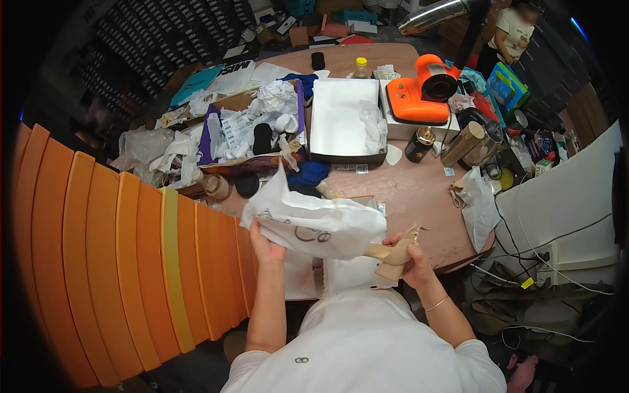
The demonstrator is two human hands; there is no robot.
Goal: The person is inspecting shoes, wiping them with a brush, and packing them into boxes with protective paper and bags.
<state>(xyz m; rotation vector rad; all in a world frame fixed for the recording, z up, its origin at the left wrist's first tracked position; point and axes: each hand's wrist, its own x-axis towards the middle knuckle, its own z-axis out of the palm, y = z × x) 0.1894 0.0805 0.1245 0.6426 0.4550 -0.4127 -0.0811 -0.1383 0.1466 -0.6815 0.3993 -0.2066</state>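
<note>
My left hand (267,245) is closed on the lower left side of a white cloth dust bag (308,213) with dark lettering. The bag stretches to the right, raised over the near edge of the table. In my right hand (414,263) is a beige heeled shoe (395,259), gripped with the fingers around it. One end of the shoe meets the bag's right end; whether it lies inside cannot be made out. Below the bag and the shoe, an open box with white paper (347,278) shows in part.
Stacked orange boxes (131,249) rise on my left. Across the pink table (419,190) stand a purple box of crumpled paper (208,141), an open white box (341,121), an orange machine (419,98) and a dark jar (419,145). A white bag (479,203) hangs at the right edge.
</note>
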